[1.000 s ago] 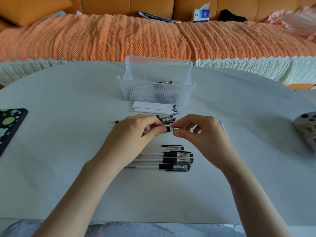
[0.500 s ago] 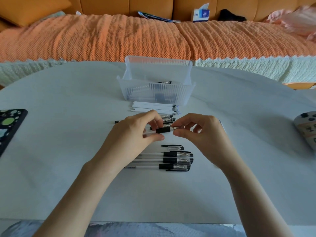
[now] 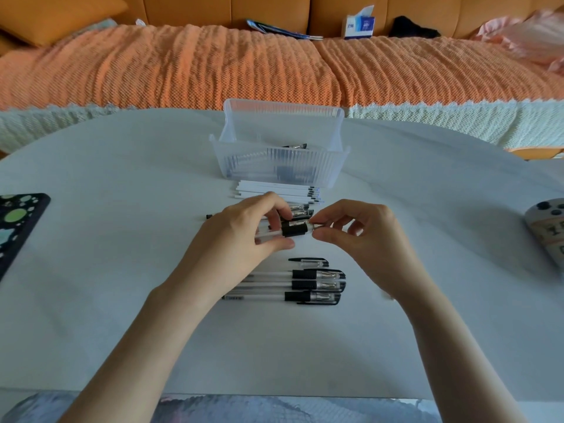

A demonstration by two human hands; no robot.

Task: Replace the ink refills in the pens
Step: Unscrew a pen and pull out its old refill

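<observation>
A clear pen with a black rubber grip [image 3: 293,230] is held level above the white table [image 3: 122,270]. My left hand [image 3: 244,233] grips its barrel. My right hand [image 3: 354,230] pinches the pen's tip end between thumb and forefinger. Behind the hands lies a row of white ink refills [image 3: 274,190], and more pens [image 3: 300,210] partly hidden by my fingers. Nearer me lie three capped pens [image 3: 314,283] side by side and a loose cap [image 3: 309,262].
A clear ribbed plastic bin [image 3: 280,169] with pen parts inside stands behind the refills. A black spotted case [image 3: 18,227] lies at the left edge, a remote-like device [image 3: 546,227] at the right edge. An orange-covered sofa [image 3: 274,65] runs behind the table.
My left fingers have slid back along the barrel, uncovering the black grip. My right hand stays at the tip end.
</observation>
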